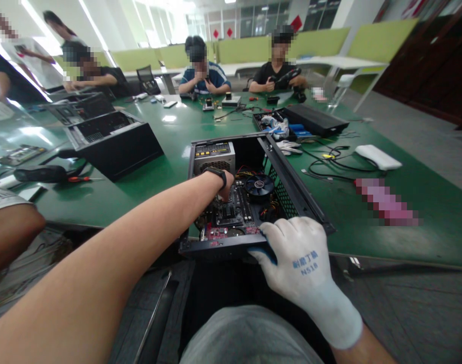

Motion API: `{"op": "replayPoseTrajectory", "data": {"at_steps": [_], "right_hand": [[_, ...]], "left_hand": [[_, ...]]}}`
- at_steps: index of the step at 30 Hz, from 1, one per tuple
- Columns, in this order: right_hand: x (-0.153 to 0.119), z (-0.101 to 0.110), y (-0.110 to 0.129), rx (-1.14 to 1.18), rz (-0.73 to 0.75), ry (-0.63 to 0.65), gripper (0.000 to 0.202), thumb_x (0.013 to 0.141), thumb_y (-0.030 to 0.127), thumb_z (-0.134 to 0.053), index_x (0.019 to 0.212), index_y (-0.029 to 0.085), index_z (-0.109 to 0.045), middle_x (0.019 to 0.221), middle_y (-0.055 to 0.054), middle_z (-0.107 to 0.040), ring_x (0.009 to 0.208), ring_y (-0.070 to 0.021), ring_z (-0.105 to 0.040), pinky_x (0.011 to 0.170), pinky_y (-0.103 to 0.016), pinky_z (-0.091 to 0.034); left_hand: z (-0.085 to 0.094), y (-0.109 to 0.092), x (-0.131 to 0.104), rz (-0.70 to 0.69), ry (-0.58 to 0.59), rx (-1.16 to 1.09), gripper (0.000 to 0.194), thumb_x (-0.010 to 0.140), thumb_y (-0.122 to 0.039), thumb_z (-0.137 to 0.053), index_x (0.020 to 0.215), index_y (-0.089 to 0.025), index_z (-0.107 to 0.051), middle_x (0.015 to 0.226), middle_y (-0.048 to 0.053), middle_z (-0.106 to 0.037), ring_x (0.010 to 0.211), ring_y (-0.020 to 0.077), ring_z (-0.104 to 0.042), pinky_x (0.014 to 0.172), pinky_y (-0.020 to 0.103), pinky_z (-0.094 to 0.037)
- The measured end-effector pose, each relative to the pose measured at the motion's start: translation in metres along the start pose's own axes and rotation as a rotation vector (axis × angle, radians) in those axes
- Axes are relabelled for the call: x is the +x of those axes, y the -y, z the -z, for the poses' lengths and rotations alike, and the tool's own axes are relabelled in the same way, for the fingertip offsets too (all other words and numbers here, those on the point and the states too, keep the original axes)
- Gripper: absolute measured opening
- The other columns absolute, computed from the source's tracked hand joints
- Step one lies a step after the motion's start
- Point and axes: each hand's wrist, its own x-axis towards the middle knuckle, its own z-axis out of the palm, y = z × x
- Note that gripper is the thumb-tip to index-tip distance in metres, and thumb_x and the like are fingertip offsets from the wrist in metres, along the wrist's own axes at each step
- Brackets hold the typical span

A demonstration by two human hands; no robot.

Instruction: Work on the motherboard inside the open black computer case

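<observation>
An opened black computer case [223,246] lies on its side at the table's near edge. My left hand [226,189], bare with a black band at the wrist, reaches inside over the motherboard [231,210]. Its fingers are mostly hidden, so what they touch does not show. My right hand [295,250], in a white work glove, grips the near right rim of the case, fingers over the top and thumb below. A silver power supply [215,157] fills the far left corner. Beside the motherboard sits a round black fan [259,186], with coloured wires near it.
Another black case [121,146] stands tilted to the left, near a screwdriver [79,178]. Gloves [289,147], black cables [329,156] and a white pouch-like item [378,156] lie right. Co-workers sit across the green table [367,212]; a person's arm [11,227] is close at left.
</observation>
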Motion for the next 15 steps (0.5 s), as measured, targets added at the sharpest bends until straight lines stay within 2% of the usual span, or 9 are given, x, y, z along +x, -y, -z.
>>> {"op": "replayPoseTrajectory", "data": {"at_steps": [11, 15], "right_hand": [[0.0030, -0.0019, 0.0009, -0.009, -0.001, 0.007, 0.034, 0.083, 0.052, -0.064, 0.099, 0.022, -0.061, 0.083, -0.004, -0.056, 0.081, -0.0228, -0.043, 0.078, -0.038, -0.023], [0.0033, 0.0001, 0.0031, -0.005, -0.031, 0.016, 0.039, 0.081, 0.058, -0.066, 0.094, 0.022, -0.061, 0.081, -0.004, -0.055, 0.081, -0.0229, -0.044, 0.077, -0.038, -0.023]], "left_hand": [[-0.0005, 0.0029, 0.0042, 0.012, -0.020, -0.095, 0.048, 0.055, -0.048, -0.083, 0.093, -0.017, -0.080, 0.092, 0.011, -0.078, 0.097, 0.0307, -0.069, 0.087, 0.032, -0.052], [0.0025, 0.0027, -0.0021, -0.013, -0.030, -0.151, 0.053, 0.069, -0.054, -0.070, 0.103, -0.014, -0.077, 0.106, 0.014, -0.076, 0.102, 0.0291, -0.069, 0.088, 0.031, -0.051]]}}
